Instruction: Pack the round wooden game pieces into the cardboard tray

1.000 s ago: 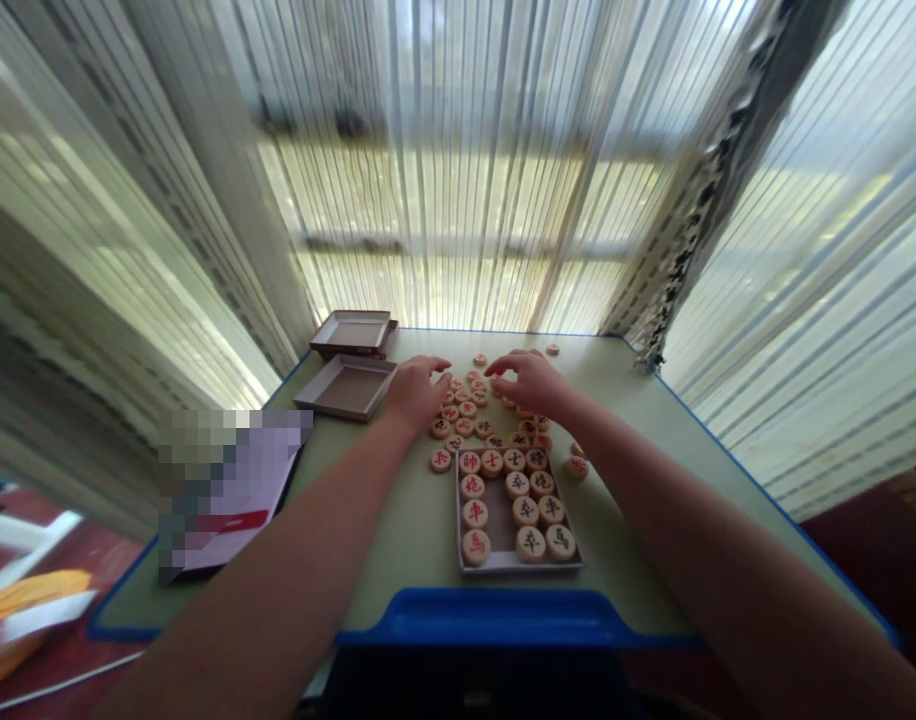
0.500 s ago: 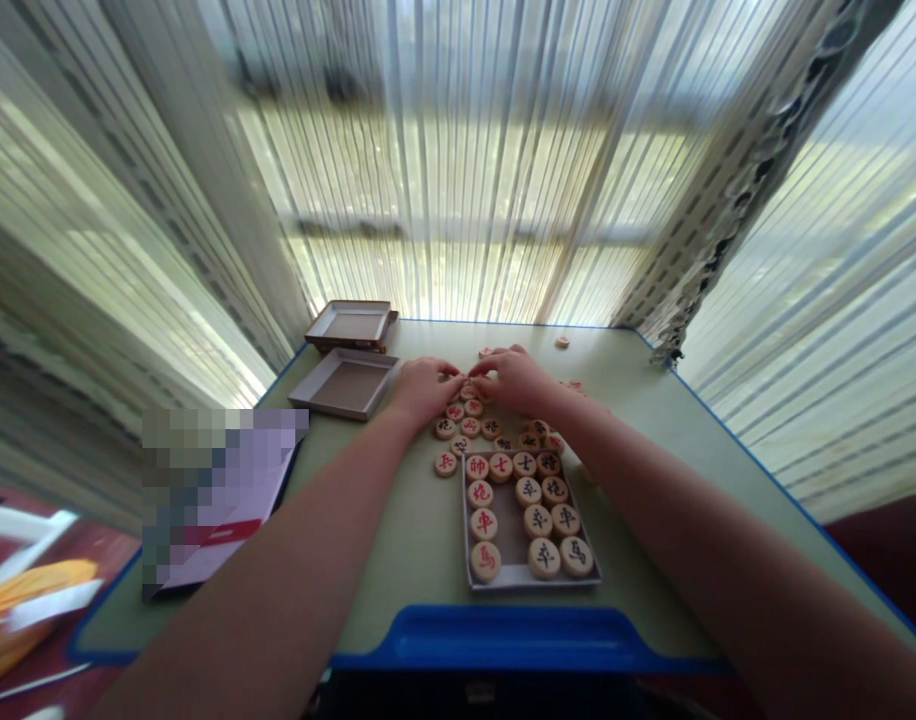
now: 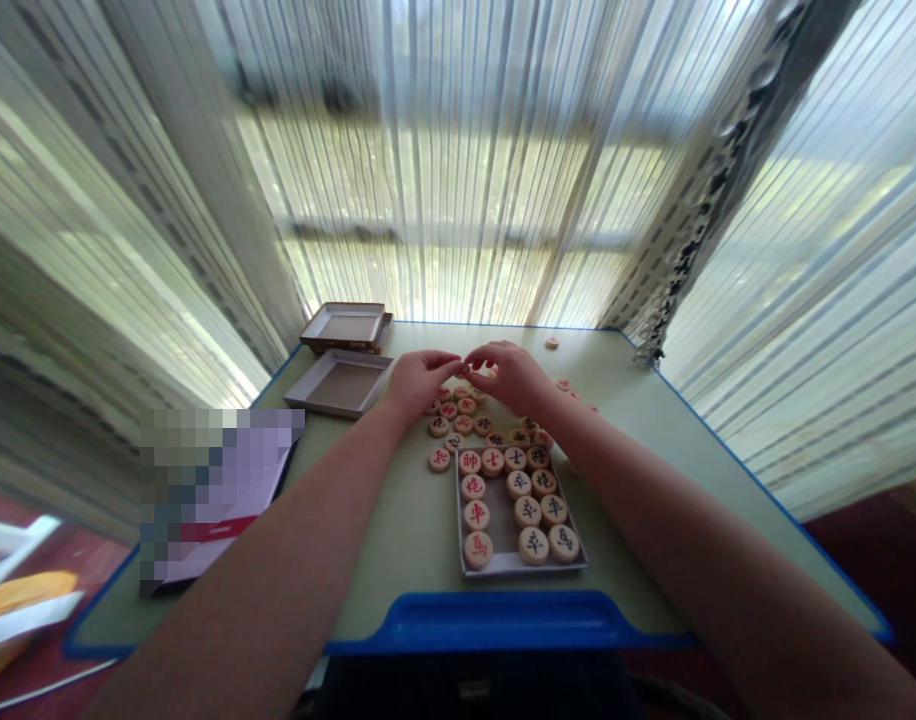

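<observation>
Over loose game pieces (image 3: 463, 424), my left hand (image 3: 419, 382) and right hand (image 3: 513, 376) curl close together; whether either grip pinches 1, I can't tell.

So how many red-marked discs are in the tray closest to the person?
5 in the tray: far-left disc, the one right of it, then, down the left side, second-row disc, third-row disc and nearest disc. None there looks hidden.
</observation>
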`<state>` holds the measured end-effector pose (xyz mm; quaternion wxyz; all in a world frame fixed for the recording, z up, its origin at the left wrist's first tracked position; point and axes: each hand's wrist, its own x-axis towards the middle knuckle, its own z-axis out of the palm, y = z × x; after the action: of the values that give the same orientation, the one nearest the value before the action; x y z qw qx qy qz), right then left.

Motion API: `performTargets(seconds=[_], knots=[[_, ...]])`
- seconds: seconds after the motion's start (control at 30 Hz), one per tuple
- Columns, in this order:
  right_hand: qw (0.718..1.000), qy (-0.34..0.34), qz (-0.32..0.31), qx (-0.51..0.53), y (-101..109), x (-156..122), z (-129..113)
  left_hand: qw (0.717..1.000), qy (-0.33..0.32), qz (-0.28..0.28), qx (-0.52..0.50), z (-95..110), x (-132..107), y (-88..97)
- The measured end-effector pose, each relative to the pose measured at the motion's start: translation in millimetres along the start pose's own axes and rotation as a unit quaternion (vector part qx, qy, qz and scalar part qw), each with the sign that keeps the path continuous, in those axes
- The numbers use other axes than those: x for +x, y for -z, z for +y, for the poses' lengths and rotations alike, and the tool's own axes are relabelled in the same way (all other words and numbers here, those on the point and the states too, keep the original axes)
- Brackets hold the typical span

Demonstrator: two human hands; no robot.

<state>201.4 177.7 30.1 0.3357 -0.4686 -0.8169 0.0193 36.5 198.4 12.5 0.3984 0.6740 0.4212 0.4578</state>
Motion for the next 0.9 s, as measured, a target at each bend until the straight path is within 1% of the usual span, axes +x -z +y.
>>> performTargets(seconds=[0.1, 0.2, 0.37, 0.53, 0.67, 0.8, 0.83, 0.9], knots=[[1.0, 0.015, 0.007, -0.001, 1, -2, 1, 0.998, 0.039, 0.019, -0.04, -1, -1, -0.4], [1.0, 0.014, 0.006, 0.007, 3, -3, 1, 0.997, 0.047, 0.029, -0.06, 1, -1, -0.8], [1.0, 0.017, 0.021, 0.012, 4, -2, 0, 0.997, 0.02, 0.031, -0.071, 7, -2, -1.3], [1.0, 0.019, 0.013, 0.01, 7, -4, -6, 1.0, 0.005, 0.007, -0.024, 10, -7, -0.3], [1.0, -0.012, 0.007, 0.022, 16, -14, -9, 0.999, -0.019, -0.005, 0.025, 16, -18, 1.3], [0.997, -0.044, 0.003, 0.056, 23, -19, -8, 0.997, -0.044, -0.053, 0.032, 21, -27, 1.8], [0.997, -0.049, -0.001, 0.067, 24, -20, -8, 0.997, -0.051, -0.055, 0.025, 22, -28, 1.6], [0.994, -0.055, -0.012, 0.089, 26, -19, -7, 0.997, -0.062, -0.04, 0.009, 21, -28, 0.9]])
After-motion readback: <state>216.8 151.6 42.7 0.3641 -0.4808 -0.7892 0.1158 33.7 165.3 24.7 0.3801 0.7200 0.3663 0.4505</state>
